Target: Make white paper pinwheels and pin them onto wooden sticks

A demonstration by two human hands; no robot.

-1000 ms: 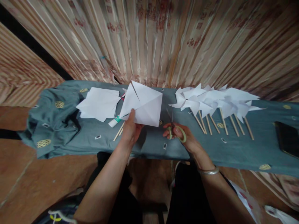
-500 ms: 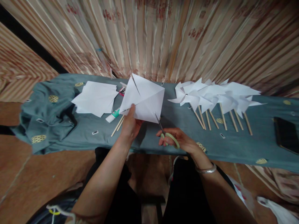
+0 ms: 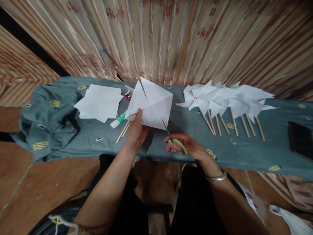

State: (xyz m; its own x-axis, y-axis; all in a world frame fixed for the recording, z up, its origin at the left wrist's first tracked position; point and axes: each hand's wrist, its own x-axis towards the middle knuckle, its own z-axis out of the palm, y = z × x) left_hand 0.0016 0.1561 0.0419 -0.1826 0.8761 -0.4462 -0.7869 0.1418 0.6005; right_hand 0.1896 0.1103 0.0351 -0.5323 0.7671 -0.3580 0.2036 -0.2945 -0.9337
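Note:
My left hand (image 3: 137,130) pinches a square sheet of white paper (image 3: 156,106) at its near left edge, thumb on top. Creases cross the sheet, and slits run inward from its far corner and its left corner. My right hand (image 3: 182,143) holds scissors (image 3: 177,145) with pale green handles. Their blades meet the paper at its near right corner. Left of the sheet lie a stack of white paper squares (image 3: 100,102), a green and white glue tube (image 3: 119,120) and thin wooden sticks (image 3: 123,131), partly hidden by my left hand.
Several white paper pinwheels (image 3: 220,98) on wooden sticks overlap in a row at the right. A dark phone (image 3: 300,140) lies at the far right. Behind the paper sits a small red box of metal bits (image 3: 128,95). Grey-green cloth (image 3: 93,140) covers the table, bunched at the left; a pleated curtain (image 3: 156,42) hangs behind.
Almost nothing differs. The paper and scissors have shifted very slightly, with the blades still at the near right corner.

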